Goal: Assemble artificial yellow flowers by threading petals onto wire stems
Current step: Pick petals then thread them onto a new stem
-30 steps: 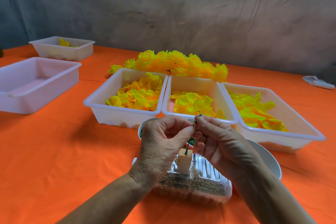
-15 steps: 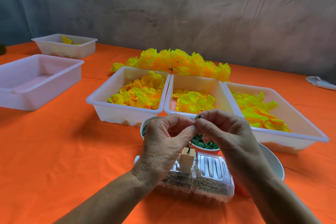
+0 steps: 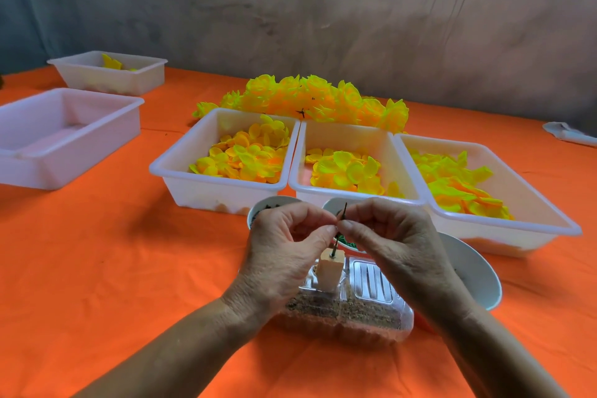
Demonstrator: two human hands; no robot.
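Note:
A thin dark wire stem (image 3: 343, 212) stands upright from a small pale block (image 3: 330, 272) set in a clear sand-filled box (image 3: 368, 310). My left hand (image 3: 284, 255) and my right hand (image 3: 394, 245) meet at the stem, each pinching it between thumb and forefinger. What sits between the fingertips is hidden. Three white trays hold loose yellow petals: left (image 3: 168, 168), middle (image 3: 342, 132), right (image 3: 562, 226). Finished yellow flowers (image 3: 310, 100) lie in a row behind the trays.
Small white bowls (image 3: 258, 210) with dark and green bits sit just behind my hands, and a larger white bowl (image 3: 478, 278) is at my right wrist. Two more white trays (image 3: 64, 126) stand at far left on the orange tablecloth. A wrapped item (image 3: 568, 136) lies far right.
Both hands have stayed pinched together at the top of the stem. The view has shifted slightly, showing more of the block and the green bits behind.

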